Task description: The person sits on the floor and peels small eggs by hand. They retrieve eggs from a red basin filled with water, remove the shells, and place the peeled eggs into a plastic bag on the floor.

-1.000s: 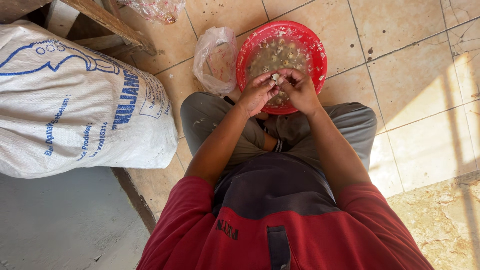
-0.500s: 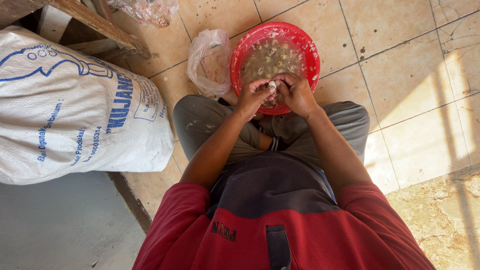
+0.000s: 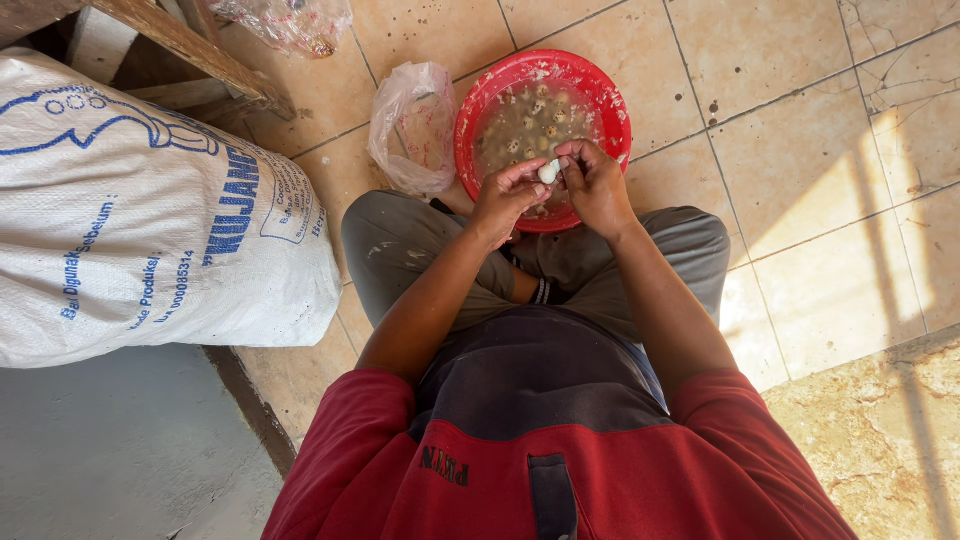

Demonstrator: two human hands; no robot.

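Head view: white egg (image 3: 548, 172) pinched between both hands' fingertips (image 3: 533, 170)

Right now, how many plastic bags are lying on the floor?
2: a clear plastic bag touching the red bowl, and another bag at the top edge, partly cut off.

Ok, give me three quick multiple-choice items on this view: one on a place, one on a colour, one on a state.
1. Where is the clear plastic bag?
A. beside the basin
B. inside the basin
C. on the sack

2. What colour is the basin?
A. blue
B. red
C. white

3. How is the small white egg?
A. lying on the tiles
B. sunk in the basin
C. pinched between both hands

Key: 1 A, it lies on the tiled floor against the rim. 2 B, rim and wall are red. 3 C, the left hand and right hand meet on it above the basin.
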